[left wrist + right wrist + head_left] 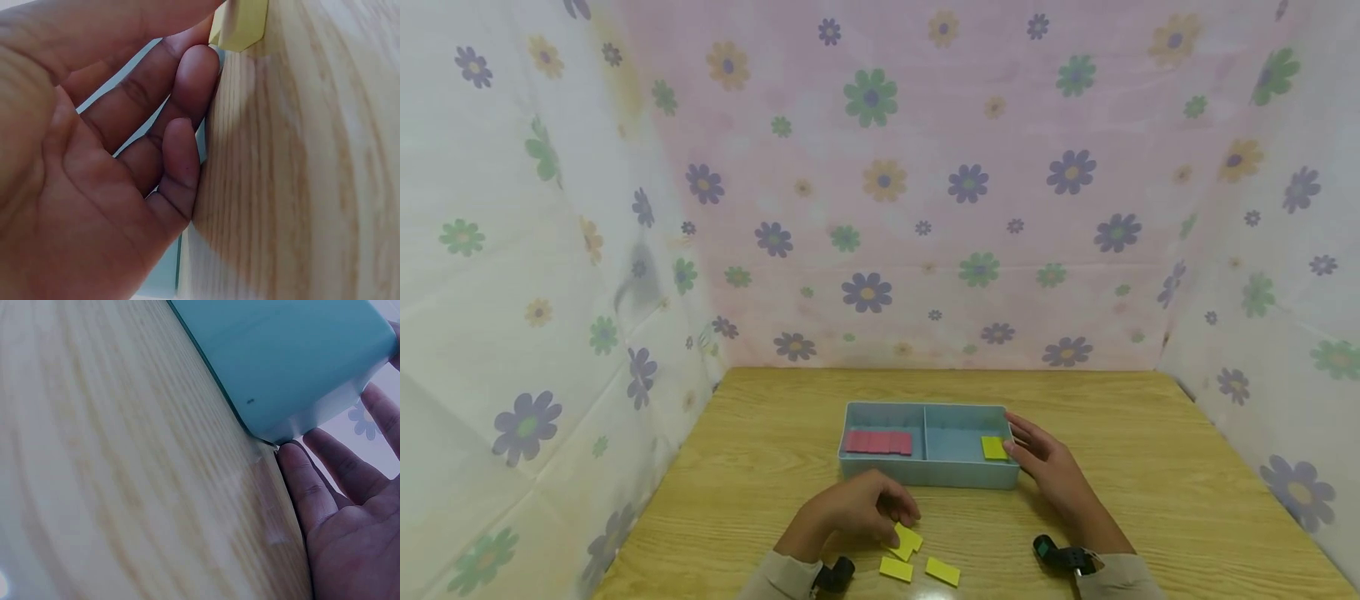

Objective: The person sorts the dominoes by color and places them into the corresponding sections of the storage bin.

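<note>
A light-blue divided box (925,473) stands on the table. Pink tiles (878,442) lie in a row in its left compartment; yellow tiles (995,448) sit at the right end of the other. My left hand (853,508), in front of the box, pinches a yellow tile (245,28) by thumb and forefinger, low over the wood; its other fingers are bent. Beneath that thumb the head view shows overlapping yellow (910,540). My right hand (1054,475) holds the box's right end, thumb over the rim and fingertips (305,472) against the outer wall.
Two loose yellow tiles lie near the table's front, one left (896,569) and one right (942,572). Flower-patterned cloth (880,208) closes off the back and both sides of the wooden table (760,417). Each wrist wears a small black camera (1060,557).
</note>
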`<action>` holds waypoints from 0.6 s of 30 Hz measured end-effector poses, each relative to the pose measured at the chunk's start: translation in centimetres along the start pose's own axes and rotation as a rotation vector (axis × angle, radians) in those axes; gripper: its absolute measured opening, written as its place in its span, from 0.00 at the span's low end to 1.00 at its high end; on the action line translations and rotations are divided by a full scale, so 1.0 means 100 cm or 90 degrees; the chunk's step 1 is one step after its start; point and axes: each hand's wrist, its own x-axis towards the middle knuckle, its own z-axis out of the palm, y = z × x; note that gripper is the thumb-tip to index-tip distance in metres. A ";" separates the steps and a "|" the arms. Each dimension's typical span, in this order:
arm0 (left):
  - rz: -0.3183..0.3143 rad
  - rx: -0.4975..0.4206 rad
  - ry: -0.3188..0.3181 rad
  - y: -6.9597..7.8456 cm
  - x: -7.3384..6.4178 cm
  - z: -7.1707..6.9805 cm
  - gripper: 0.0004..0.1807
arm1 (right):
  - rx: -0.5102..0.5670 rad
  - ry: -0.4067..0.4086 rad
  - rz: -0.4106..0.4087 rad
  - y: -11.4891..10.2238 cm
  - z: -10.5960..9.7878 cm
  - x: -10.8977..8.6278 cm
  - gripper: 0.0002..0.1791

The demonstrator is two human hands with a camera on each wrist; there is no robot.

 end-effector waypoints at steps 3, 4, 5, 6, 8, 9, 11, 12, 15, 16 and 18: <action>-0.002 0.016 0.013 -0.001 0.000 0.001 0.18 | -0.001 -0.001 -0.002 0.000 0.000 0.000 0.34; -0.005 0.022 0.018 -0.001 0.000 0.001 0.18 | -0.001 0.000 -0.002 0.001 0.000 0.000 0.34; -0.009 0.027 0.024 -0.001 0.000 0.001 0.18 | 0.000 0.001 -0.002 0.001 0.000 0.000 0.34; -0.014 0.034 0.030 -0.001 0.000 0.001 0.18 | 0.001 0.001 -0.002 0.001 0.000 0.000 0.34; -0.025 0.044 0.048 0.000 0.001 0.002 0.17 | 0.002 0.002 -0.002 0.002 0.001 0.000 0.34; -0.029 0.050 0.057 0.000 0.001 0.002 0.17 | 0.003 0.002 -0.003 0.002 0.001 0.000 0.34; -0.037 0.057 0.071 0.001 0.000 0.003 0.16 | 0.007 0.002 -0.005 0.002 0.001 0.000 0.34; -0.038 0.060 0.076 0.001 0.000 0.003 0.16 | 0.010 0.001 -0.007 0.002 0.001 0.000 0.34; -0.040 0.072 0.083 0.002 0.000 0.003 0.15 | 0.015 -0.004 -0.012 0.004 0.001 0.001 0.34; -0.042 0.076 0.084 0.002 0.000 0.003 0.15 | 0.018 -0.005 -0.015 0.004 0.000 0.002 0.34; -0.046 0.090 0.086 0.003 0.000 0.004 0.14 | 0.021 -0.008 -0.019 0.005 0.000 0.002 0.34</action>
